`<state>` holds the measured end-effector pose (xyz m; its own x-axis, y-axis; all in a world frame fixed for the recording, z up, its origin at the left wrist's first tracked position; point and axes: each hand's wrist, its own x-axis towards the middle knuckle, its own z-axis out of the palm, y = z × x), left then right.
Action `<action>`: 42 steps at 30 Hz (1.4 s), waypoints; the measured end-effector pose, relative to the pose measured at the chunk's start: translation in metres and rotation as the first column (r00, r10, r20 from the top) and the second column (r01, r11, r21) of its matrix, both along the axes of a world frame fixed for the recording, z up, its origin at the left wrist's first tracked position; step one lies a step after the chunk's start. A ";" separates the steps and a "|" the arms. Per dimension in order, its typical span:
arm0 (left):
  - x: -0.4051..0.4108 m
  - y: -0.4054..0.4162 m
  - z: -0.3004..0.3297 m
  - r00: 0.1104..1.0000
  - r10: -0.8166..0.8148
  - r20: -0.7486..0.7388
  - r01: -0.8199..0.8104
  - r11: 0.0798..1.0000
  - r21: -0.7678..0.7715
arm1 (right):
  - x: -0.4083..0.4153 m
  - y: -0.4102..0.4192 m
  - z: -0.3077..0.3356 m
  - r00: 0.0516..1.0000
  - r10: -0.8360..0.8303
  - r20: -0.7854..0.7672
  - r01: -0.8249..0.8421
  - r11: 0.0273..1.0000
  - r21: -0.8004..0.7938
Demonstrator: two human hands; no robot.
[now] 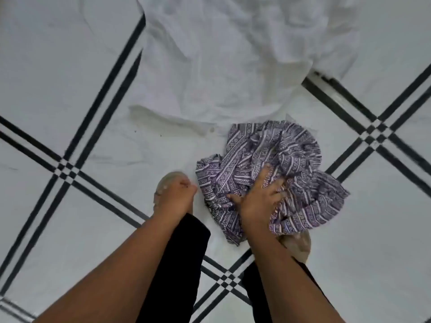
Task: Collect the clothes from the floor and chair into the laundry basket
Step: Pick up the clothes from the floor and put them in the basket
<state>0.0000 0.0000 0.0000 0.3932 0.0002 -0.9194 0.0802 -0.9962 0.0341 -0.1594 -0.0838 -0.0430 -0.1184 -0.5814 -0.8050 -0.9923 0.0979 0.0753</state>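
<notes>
A crumpled purple garment with a white pattern (275, 159) lies on the tiled floor just in front of my feet. My right hand (258, 194) is pressed into its near side, fingers dug into the folds and gripping the cloth. My left hand (176, 194) reaches down beside the garment's left edge, over my left foot in a clear sandal. Its fingers look curled, and blur hides whether they hold any cloth. A large white garment (221, 66) is spread on the floor farther ahead. No basket or chair is in view.
The floor (70, 89) is white tile crossed by double black lines. My legs in black trousers (182, 264) stand below my arms. My right sandal (298, 245) shows under the right forearm, partly beneath the purple garment.
</notes>
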 end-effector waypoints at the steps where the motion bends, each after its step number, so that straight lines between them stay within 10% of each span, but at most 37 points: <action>1: -0.002 0.006 -0.014 0.997 0.074 -0.011 -0.074 0.997 -0.001 | 0.001 0.004 -0.001 0.990 0.124 0.064 -0.123 0.992 -0.025; 5: -0.011 -0.015 0.010 0.929 0.362 -0.071 -0.363 0.932 0.009 | 0.006 0.012 0.021 0.855 0.310 0.416 -0.391 0.911 0.127; 8: -0.002 -0.026 0.052 0.746 0.626 -0.227 -0.618 0.778 0.112 | 0.034 -0.006 0.065 0.791 -0.177 0.585 -0.056 0.932 0.359; 10: 0.015 -0.031 0.074 0.563 0.724 -0.398 -0.729 0.662 0.172 | 0.058 -0.030 0.105 0.703 -0.456 0.546 0.014 0.776 0.630; 13: 0.042 -0.028 0.089 0.514 0.733 -0.445 -0.794 0.603 0.077 | 0.088 -0.091 0.136 0.696 -0.568 0.440 -0.076 0.551 0.831; 16: 0.077 -0.018 0.084 0.484 0.828 -0.283 -0.865 0.502 -0.009 | 0.125 -0.179 0.115 0.753 -0.133 0.645 0.012 0.982 0.189; 18: 0.095 -0.012 0.071 0.500 0.849 -0.171 -0.866 0.491 -0.095 | 0.153 -0.229 0.091 0.840 0.332 0.428 -0.227 0.933 -0.279; 23: 0.106 -0.003 0.042 0.516 0.856 -0.042 -0.845 0.500 -0.188 | 0.142 -0.226 0.003 0.723 0.688 0.052 -0.679 0.723 -0.127; 27: 0.091 0.011 0.041 0.490 0.872 0.021 -0.859 0.487 -0.158 | 0.052 -0.093 -0.012 0.666 0.718 0.202 -0.732 0.681 -0.010; 31: 0.067 0.027 0.058 0.577 0.796 0.182 -0.798 0.597 -0.081 | -0.022 0.016 0.047 0.578 0.616 0.535 -0.797 0.286 0.532; 33: 0.059 0.022 0.076 0.620 0.759 0.198 -0.762 0.643 -0.077 | -0.033 0.011 0.062 0.676 0.535 0.506 -0.733 0.425 0.530; 36: 0.051 -0.002 0.099 0.719 0.666 0.200 -0.672 0.739 -0.044 | -0.040 -0.045 0.064 0.929 0.227 0.293 -0.261 0.962 0.080; 39: 0.048 -0.014 0.090 0.816 0.544 0.196 -0.536 0.839 -0.097 | -0.039 -0.100 0.051 0.978 -0.057 0.199 0.117 0.945 -0.304; 42: 0.036 -0.029 0.072 0.891 0.413 0.191 -0.397 0.910 -0.117 | -0.024 -0.107 0.017 0.946 -0.320 0.051 0.323 0.943 -0.085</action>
<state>0.0361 -0.0286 0.0716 0.5549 0.1363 -0.8207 0.4589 -0.8730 0.1652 -0.1836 -0.1906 -0.0263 -0.2828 -0.5885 -0.7574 -0.9089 0.4167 0.0157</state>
